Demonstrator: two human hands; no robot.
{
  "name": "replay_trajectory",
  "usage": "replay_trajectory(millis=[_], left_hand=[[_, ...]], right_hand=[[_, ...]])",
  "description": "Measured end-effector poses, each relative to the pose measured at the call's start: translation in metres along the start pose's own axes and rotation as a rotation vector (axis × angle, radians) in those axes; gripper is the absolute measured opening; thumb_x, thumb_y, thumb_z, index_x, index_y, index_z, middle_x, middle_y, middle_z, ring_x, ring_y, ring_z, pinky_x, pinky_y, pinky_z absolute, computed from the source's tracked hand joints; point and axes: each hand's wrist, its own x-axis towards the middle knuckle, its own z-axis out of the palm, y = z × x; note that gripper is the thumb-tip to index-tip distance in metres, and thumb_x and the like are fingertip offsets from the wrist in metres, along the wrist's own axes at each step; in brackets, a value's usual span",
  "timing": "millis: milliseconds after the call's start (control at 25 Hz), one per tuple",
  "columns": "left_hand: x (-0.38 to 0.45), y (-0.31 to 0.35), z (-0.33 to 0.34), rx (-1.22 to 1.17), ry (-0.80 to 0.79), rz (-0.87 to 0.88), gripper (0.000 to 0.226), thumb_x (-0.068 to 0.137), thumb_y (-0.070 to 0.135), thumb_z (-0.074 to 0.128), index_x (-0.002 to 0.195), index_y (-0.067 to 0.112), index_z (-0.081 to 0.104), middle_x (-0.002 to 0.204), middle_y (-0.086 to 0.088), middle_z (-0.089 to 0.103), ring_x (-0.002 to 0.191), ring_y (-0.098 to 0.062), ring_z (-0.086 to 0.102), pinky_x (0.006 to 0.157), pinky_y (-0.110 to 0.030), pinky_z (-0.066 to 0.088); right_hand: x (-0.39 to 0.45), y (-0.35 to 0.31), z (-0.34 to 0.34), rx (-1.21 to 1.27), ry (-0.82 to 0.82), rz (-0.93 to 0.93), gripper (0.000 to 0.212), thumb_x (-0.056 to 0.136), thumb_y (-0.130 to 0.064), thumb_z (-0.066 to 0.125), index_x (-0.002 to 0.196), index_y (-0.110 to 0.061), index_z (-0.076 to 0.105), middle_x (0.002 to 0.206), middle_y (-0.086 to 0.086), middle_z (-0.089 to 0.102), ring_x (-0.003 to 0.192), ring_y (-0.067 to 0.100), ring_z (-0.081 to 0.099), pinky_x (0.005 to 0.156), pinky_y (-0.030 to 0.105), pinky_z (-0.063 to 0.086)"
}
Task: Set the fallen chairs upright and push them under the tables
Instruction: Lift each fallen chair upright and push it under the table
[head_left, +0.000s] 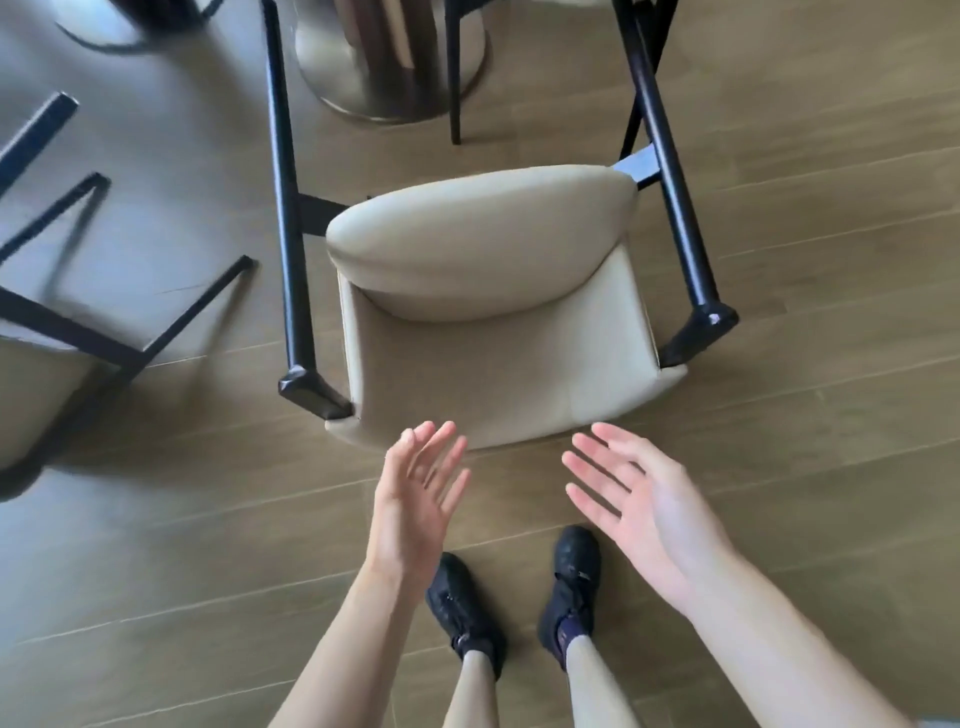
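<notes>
Item: chair (488, 306), centre of frame. Lay tipped on its back on the floor (810, 197); cream seat cushion faced the viewer, cream backrest flat on the boards toward lower centre. Black legs ran away toward the top of the frame, black arm ends resting beside the backrest. Upholstery looked smooth and padded; frame appeared rigid wood or metal, cannot tell which.

Item: second chair (78, 312), left edge of frame. Also fallen, black legs splayed upward and blurred; only part showed.

Item: worktop base (395, 67), upper centre. Round metal pedestal, just beyond the first chair's legs; the top itself was out of view.

Item: left hand (415, 499), lower centre. Fingers straight and spread, palm turned inward, holding nothing, just short of the backrest's near edge.

Item: right hand (639, 499), lower centre-right. Fingers straight and loosely fanned, palm inward, holding nothing, near the backrest but apart from it.

Item: shoes (571, 582), bottom centre, planted behind the hands.

Step judged in hand: reach for the first chair, prior to lifting. Next move would likely call for a grip on both sides of the backrest, a swing upward onto the legs, then a push toward the pedestal
</notes>
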Motion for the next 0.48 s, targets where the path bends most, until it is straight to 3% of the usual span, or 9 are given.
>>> replay_trajectory(millis=[280,480], left_hand=[[0.121,-0.155,-0.079,-0.202,0.331,-0.253,0.064,0.076,0.052,0.07,0.128,0.017,0.062,0.127,-0.007,0.071,0.117,-0.024,0.067,0.109,-0.045,0.044],[0.23,-0.235,-0.12,-0.268,0.388,-0.27,0.056,0.085,0.055,0.068,0.127,0.018,0.06,0.127,-0.007,0.07,0.117,-0.025,0.066,0.102,-0.043,0.047]], right_hand=[[0.173,0.099,-0.076,0.127,0.12,0.283,0.036,0.093,-0.02,0.06,0.128,-0.01,0.061,0.122,0.012,0.071,0.112,0.026,0.069,0.09,0.041,0.054],[0.292,0.168,-0.119,0.138,0.151,0.321,0.045,0.09,-0.023,0.068,0.133,-0.015,0.056,0.121,0.012,0.071,0.112,0.027,0.069,0.089,0.043,0.055]])
